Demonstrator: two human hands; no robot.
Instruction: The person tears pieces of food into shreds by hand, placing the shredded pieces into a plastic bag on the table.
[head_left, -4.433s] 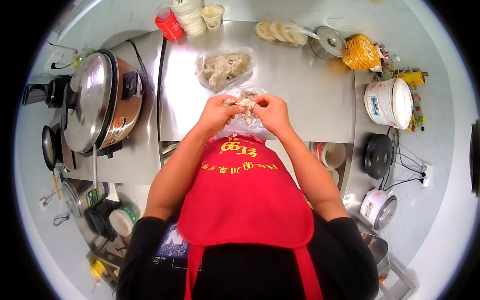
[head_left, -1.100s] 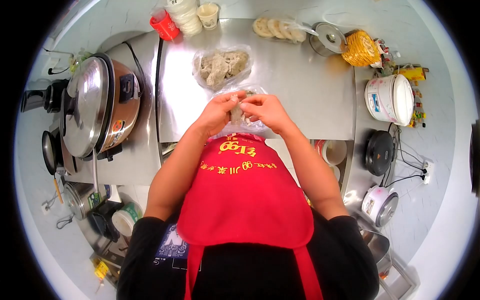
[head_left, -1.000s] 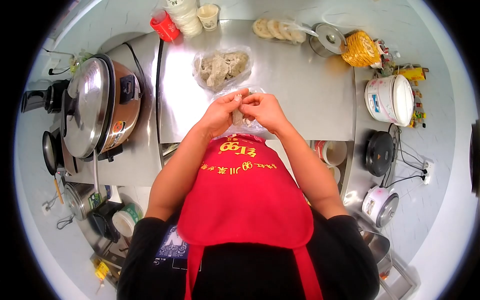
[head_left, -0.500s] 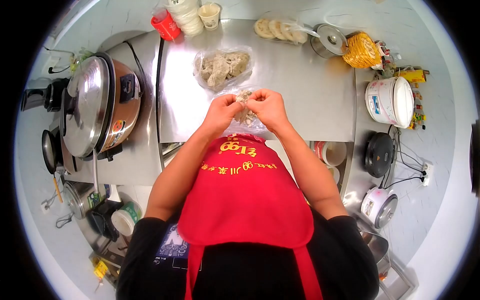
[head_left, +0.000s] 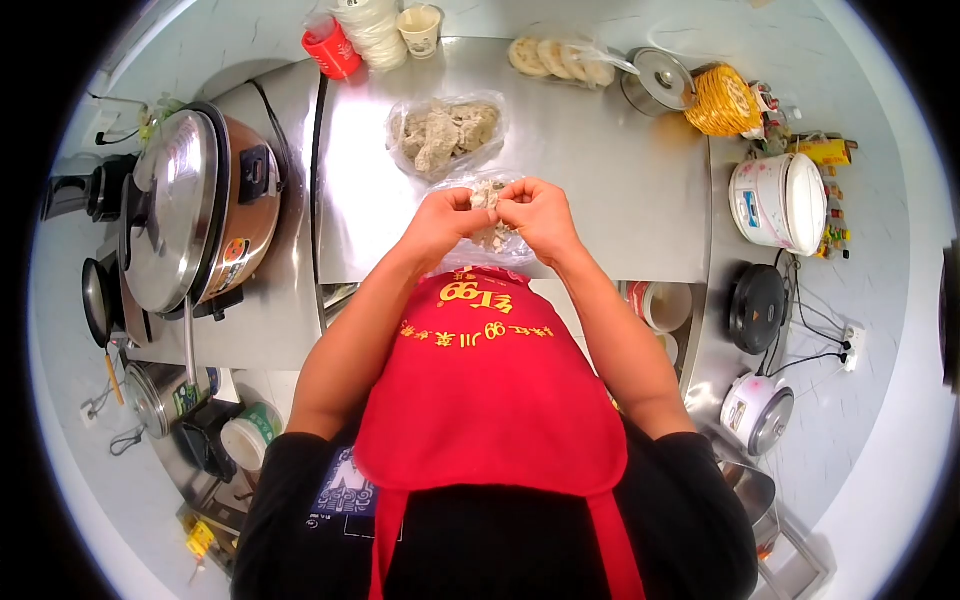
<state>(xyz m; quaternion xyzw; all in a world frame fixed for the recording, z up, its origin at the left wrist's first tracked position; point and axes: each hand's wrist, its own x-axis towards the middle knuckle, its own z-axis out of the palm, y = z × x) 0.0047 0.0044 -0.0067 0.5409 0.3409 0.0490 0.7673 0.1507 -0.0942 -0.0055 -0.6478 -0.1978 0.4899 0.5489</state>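
Note:
Close together at the front of the steel counter, my left hand and my right hand pinch a pale greyish-beige piece that looks like cooked meat. Both hands are closed, thumbs against fingers. Beneath them lies a clear plastic bag with shredded bits of the same colour on it. Just beyond, another open clear bag holds large clumps of this material. My fingers partly cover the piece between them.
Flat round breads in a bag, a lidded metal pot and a wicker basket stand along the counter's back. A red cup and paper cup are back left. A large lidded cooker stands left, a white rice cooker right.
My hands stay in nearly the same place, with small shifts of the fingers around the piece. More of the pale piece shows between them now. The large clumps have not moved.

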